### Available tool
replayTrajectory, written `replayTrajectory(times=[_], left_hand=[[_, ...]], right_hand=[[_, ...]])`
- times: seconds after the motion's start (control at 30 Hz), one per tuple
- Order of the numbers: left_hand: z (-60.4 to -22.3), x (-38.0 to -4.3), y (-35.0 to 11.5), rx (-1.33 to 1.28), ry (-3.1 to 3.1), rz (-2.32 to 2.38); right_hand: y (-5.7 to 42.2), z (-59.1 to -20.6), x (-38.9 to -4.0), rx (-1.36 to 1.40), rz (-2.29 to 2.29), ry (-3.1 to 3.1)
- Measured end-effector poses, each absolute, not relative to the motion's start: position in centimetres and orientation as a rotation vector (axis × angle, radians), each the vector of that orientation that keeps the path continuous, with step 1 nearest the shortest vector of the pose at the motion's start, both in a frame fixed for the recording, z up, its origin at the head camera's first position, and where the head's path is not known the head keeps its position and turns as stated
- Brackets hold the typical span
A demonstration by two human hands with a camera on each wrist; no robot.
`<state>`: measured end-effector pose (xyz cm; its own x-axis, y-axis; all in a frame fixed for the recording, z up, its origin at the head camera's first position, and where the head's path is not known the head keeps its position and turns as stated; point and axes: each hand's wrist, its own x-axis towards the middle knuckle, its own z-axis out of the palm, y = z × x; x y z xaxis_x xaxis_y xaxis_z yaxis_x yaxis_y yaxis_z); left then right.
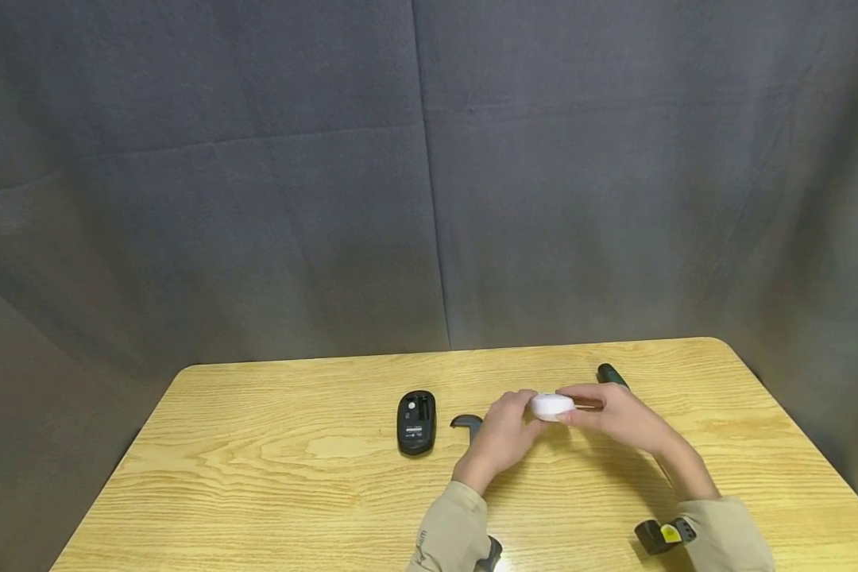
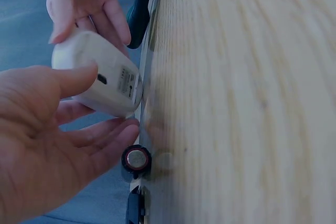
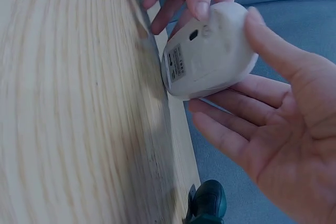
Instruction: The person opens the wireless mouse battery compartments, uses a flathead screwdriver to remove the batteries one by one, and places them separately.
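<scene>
A white computer mouse [image 1: 552, 407] is held just above the table between both hands. Its label and a small dark sensor opening show on the underside in both wrist views. My left hand [image 1: 504, 433] grips one side, with the thumb pressed on the underside [image 2: 119, 80]. From the other side, my right hand [image 1: 618, 413] holds the mouse with its thumb at the edge and fingers beneath [image 3: 299, 103]. Close to the left hand lies a dark grey tool with a curved end [image 1: 467, 421], partly hidden by that hand.
Left of the hands lies a black mouse [image 1: 416, 423], underside up, its battery compartment uncovered. A green-handled screwdriver [image 1: 610, 373] lies behind the right hand, partly covered. A small black cylinder with a silver end [image 2: 137, 159] is near the left fingers. A grey curtain [image 1: 429, 175] hangs behind the table.
</scene>
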<state>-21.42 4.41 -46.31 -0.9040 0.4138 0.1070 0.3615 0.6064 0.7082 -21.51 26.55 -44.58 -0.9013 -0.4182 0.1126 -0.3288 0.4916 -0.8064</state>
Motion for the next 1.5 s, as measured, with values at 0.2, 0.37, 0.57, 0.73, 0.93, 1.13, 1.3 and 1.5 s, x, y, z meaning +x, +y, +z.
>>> replayTrajectory(times=[0.2,0.37,0.57,0.73,0.93,1.13,1.3,1.5], left_hand=[[-46.4,-21.7,4.6,0.649,2.763,1.338],[-46.5,-21.7,4.8,0.636,2.736,1.412],[-46.3,-21.6,4.9,0.478,2.578,1.634],[-46.0,-21.6,4.7,0.366,2.402,1.821],[-45.6,-21.6,4.6,0.318,2.313,1.897],[-44.9,-21.6,4.2,0.306,2.345,1.874],[-44.4,-21.7,3.8,0.297,2.294,1.893],[-43.9,-21.7,3.4,0.289,2.283,1.902]], right_hand=[[26.3,-44.5,-21.7,-0.566,-1.531,2.585],[25.8,-44.4,-21.6,-0.422,-1.633,2.565],[25.3,-44.0,-21.4,-0.391,-1.801,2.426],[24.9,-44.0,-21.4,-0.412,-1.883,2.388],[24.8,-43.9,-21.3,-0.39,-1.917,2.378],[24.4,-43.7,-21.1,-0.39,-1.931,2.381],[23.9,-43.5,-20.9,-0.379,-1.954,2.376],[23.4,-43.1,-20.7,-0.37,-1.96,2.373]])
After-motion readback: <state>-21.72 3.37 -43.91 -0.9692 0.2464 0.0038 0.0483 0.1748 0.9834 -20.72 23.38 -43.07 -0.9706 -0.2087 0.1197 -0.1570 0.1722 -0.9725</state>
